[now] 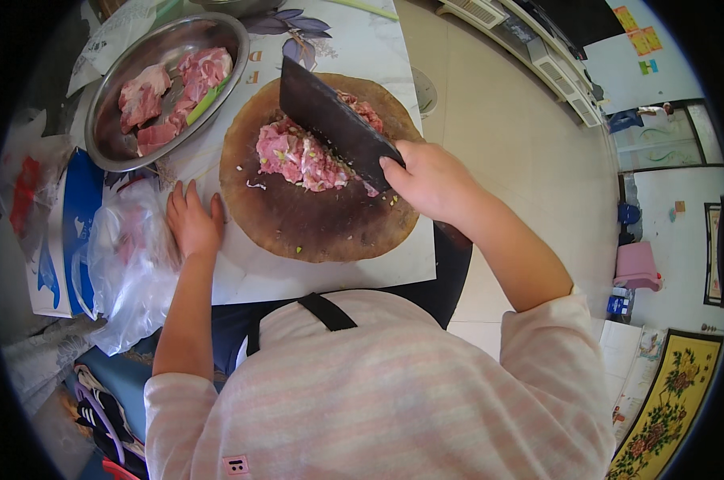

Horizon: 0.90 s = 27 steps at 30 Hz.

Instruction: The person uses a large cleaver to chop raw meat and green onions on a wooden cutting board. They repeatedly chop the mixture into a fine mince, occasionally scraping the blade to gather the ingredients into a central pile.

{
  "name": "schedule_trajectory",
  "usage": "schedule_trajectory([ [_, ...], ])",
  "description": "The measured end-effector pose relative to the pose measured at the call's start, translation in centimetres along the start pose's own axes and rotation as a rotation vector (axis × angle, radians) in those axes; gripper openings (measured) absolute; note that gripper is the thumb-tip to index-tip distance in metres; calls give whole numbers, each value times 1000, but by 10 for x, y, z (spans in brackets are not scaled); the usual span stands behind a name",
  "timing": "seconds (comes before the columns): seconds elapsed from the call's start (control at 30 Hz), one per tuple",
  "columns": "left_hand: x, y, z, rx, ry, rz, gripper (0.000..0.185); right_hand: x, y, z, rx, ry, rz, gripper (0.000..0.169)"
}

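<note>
My right hand (431,180) grips the handle of a broad, dark cleaver (338,126). Its blade slants across a heap of minced raw meat (302,159) flecked with chopped green bits, and part of the heap is hidden behind it. The meat lies on a round wooden chopping block (314,222), where a few scraps are scattered. My left hand (195,222) rests on the table left of the block, fingers apart and holding nothing. Right beside it lies a clear plastic bag (134,258) with something pinkish inside.
A steel basin (101,132) at the upper left holds several raw meat pieces (143,96) and a green stalk (209,102). A blue and white box (80,228) stands at the left. A bin (425,90) is on the floor past the table's (419,258) right edge.
</note>
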State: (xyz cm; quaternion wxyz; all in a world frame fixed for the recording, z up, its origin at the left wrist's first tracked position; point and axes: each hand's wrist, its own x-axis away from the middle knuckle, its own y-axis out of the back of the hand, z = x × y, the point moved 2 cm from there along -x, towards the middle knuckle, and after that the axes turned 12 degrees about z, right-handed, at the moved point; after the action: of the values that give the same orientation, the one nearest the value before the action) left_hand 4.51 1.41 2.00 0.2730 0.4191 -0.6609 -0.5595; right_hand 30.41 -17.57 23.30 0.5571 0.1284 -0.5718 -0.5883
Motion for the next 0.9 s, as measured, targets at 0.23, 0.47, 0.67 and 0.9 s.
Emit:
schedule_trajectory([
  [0.23,3,0,1,-8,12,-16,50,17,22,8,-102,74,-151,26],
  [0.47,1,0,1,-13,22,24,51,-19,-2,-29,336,506,-439,33],
  [0.67,1,4,-2,-28,33,46,52,-31,-30,-60,227,664,-551,27],
  [0.9,0,-1,4,-81,-29,38,51,35,-53,-88,-329,249,-468,6],
])
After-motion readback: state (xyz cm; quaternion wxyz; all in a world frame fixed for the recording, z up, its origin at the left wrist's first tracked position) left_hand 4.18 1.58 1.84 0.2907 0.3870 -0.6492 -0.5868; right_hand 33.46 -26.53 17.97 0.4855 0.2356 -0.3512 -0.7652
